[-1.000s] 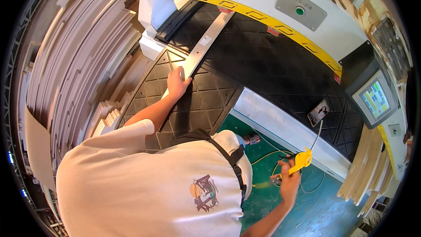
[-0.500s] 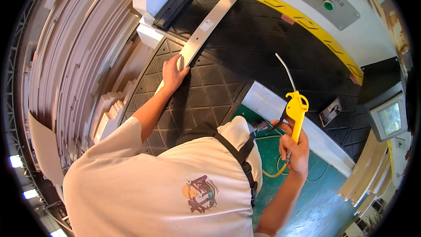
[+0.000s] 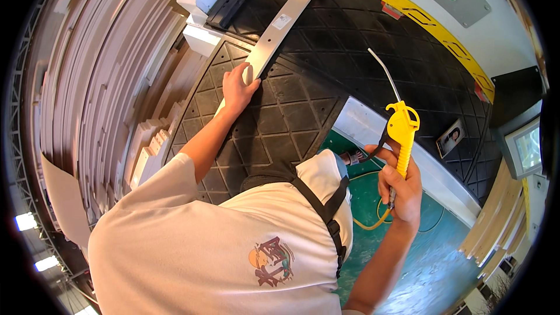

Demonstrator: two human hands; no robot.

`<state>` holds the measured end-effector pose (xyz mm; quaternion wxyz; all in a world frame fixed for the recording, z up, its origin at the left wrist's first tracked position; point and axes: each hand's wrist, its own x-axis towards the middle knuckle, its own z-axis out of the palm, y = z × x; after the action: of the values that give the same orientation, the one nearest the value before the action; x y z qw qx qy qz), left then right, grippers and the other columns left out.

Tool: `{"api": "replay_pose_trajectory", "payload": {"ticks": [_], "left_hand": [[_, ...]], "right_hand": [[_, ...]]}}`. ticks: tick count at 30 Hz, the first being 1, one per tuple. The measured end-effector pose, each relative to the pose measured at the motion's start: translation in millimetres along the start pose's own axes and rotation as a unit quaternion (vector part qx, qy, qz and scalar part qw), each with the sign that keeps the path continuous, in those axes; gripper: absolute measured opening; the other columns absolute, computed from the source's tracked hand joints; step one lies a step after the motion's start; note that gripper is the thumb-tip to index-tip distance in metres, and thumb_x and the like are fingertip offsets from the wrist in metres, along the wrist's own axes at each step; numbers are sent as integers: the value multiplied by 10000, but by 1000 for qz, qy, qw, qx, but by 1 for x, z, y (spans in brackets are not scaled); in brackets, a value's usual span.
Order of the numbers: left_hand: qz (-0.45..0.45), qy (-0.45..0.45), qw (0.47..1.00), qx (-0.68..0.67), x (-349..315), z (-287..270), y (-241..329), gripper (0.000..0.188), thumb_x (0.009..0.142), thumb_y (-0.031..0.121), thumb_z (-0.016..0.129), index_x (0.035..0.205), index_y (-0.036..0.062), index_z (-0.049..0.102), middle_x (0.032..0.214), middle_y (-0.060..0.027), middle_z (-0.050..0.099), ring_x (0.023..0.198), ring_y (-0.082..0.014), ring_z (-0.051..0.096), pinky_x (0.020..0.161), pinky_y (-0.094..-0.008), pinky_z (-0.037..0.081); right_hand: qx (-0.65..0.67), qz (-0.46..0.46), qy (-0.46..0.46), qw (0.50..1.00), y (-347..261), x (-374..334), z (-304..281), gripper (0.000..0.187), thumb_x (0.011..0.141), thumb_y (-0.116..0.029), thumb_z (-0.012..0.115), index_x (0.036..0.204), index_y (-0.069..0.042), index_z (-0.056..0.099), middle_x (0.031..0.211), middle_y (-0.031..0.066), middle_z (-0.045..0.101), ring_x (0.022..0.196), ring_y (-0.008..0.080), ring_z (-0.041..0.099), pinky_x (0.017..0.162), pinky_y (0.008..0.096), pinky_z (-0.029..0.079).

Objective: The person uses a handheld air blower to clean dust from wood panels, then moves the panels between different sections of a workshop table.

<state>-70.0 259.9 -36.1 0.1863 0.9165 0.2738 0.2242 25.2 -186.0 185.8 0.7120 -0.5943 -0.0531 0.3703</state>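
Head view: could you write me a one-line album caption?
Left hand grasping a long pale board over a black grooved surface, right hand holding a yellow blow gun.

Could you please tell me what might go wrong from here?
The yellow hose hangs in a loop near the foot, so it might snag or trip someone.
The small picture rectangle on the black ridged surface lies near the air gun in the right hand and could get knocked.
The long pale board might swivel, with only the left hand gripping it.
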Motion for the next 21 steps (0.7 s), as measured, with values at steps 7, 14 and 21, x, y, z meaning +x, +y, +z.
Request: {"api": "replay_pose_trajectory", "payload": {"ticks": [7, 14, 21], "left_hand": [[-1, 0, 1000, -3, -1, 0, 4, 607, 753, 260, 851, 1300, 82, 658, 1074, -138, 716, 974, -344, 574, 909, -441, 487], [-10, 3, 1000, 1, -2, -2, 9, 587, 720, 225, 867, 1258, 95, 670, 1214, -124, 721, 1026, -376, 607, 960, -444, 485], [-2, 9, 1000, 4, -2, -1, 6, 567, 726, 214, 864, 1246, 107, 666, 1215, -123, 713, 1033, -384, 605, 963, -453, 477]], "right_hand": [[20, -34, 6, 999, -16, 0, 14, 678, 942, -134, 621, 1544, 76, 389, 1349, 250, 645, 524, 24, 447, 502, 157, 383], [82, -106, 50, 990, -32, 16, 33, 647, 926, -38, 555, 1537, 75, 375, 1358, 270, 626, 526, 41, 476, 477, 167, 387], [110, -166, 165, 966, -61, 35, 60, 671, 901, 37, 498, 1546, 69, 315, 1415, 267, 588, 487, 68, 466, 449, 213, 420]]}}
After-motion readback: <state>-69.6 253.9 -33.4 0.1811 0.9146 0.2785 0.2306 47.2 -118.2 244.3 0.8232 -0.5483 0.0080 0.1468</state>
